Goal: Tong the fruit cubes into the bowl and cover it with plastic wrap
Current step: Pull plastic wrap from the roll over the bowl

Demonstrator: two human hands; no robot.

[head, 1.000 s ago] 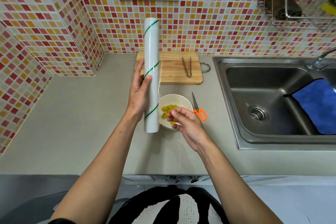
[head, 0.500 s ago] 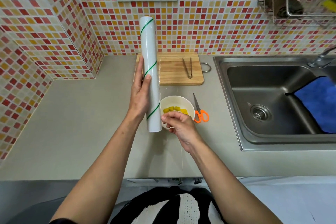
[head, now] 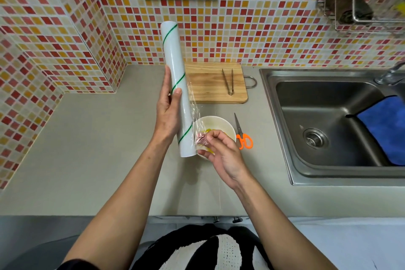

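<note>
My left hand grips a white roll of plastic wrap with green spiral stripes and holds it almost upright above the counter. A strip of clear film hangs loose from the roll's right side. My right hand pinches the bunched lower end of that film beside the roll's bottom. Just behind the hand stands a white bowl with yellow fruit cubes, partly hidden by my fingers and the film. Metal tongs lie on the wooden cutting board.
Orange-handled scissors lie right of the bowl. A steel sink with a blue cloth fills the right side. Tiled walls close the back and left; a wire rack hangs at upper right.
My right hand has moved left to the roll's lower end and caught the film, which now stands off the roll in a bunched strip. The roll stays in place.
</note>
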